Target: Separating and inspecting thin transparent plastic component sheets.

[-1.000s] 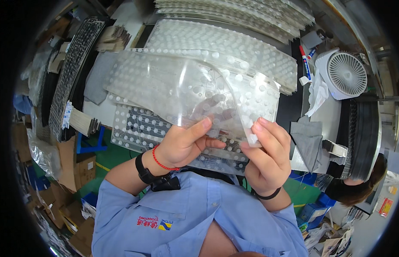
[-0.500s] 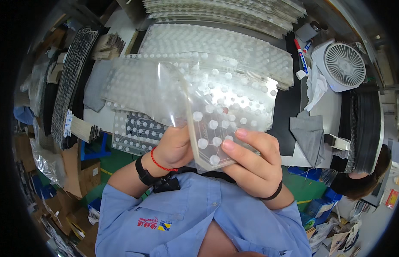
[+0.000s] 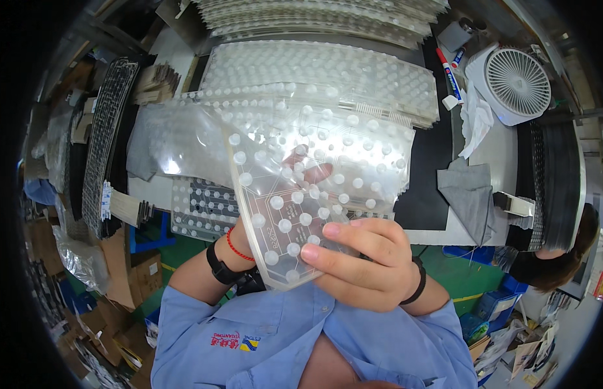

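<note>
On the left of the table (image 3: pixel 151 188), a grey cloth (image 3: pixel 142 144) lies loose. Over the table's near edge, the left hand (image 3: pixel 317 173) shows through the raised clear dotted sheet (image 3: pixel 285 225), seemingly backing its bend; whether it grips, I cannot tell. The right hand (image 3: pixel 372 266) is clamped on the near corner, likely to steady the floppy sheet.

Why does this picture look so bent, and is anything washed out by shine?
In the head view, the wide fisheye lens bends straight edges toward the rim, where the dark stack at left looks bowed, and the corners go black; also in the head view, glare whitens patches of the clear sheets, though white dots show distinctly on the dotted sheet in the right hand.
</note>
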`<state>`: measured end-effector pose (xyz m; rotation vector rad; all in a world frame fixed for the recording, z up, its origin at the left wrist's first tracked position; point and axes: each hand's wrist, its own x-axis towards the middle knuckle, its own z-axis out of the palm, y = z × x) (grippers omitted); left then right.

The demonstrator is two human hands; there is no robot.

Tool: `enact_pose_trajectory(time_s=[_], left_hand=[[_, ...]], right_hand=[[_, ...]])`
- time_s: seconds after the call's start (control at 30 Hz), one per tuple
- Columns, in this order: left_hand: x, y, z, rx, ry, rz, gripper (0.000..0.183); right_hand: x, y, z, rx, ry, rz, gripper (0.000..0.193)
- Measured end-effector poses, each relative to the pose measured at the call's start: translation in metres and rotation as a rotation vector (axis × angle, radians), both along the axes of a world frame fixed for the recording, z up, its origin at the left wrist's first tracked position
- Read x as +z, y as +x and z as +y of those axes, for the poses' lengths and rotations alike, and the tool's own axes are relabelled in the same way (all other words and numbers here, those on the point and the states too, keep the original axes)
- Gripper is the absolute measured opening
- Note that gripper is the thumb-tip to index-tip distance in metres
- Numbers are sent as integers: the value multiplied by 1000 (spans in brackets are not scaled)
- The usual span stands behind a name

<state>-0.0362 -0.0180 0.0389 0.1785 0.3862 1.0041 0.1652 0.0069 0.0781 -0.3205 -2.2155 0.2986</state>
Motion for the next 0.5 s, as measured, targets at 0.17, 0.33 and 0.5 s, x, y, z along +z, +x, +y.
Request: enact_pose_trajectory(time_s=[0.17,0.33,0.5], left_hand=[[-9,7,2,120,101,-119,60],[-15,-11,10,-219,89,214,77],[-13,-21,4,-183,83,194,75]], right_hand=[[0,-2,0,19,-49,112,9],[-1,10,0,-52,-85,86,19],[-14,16,-2,-72,-127,171,24]])
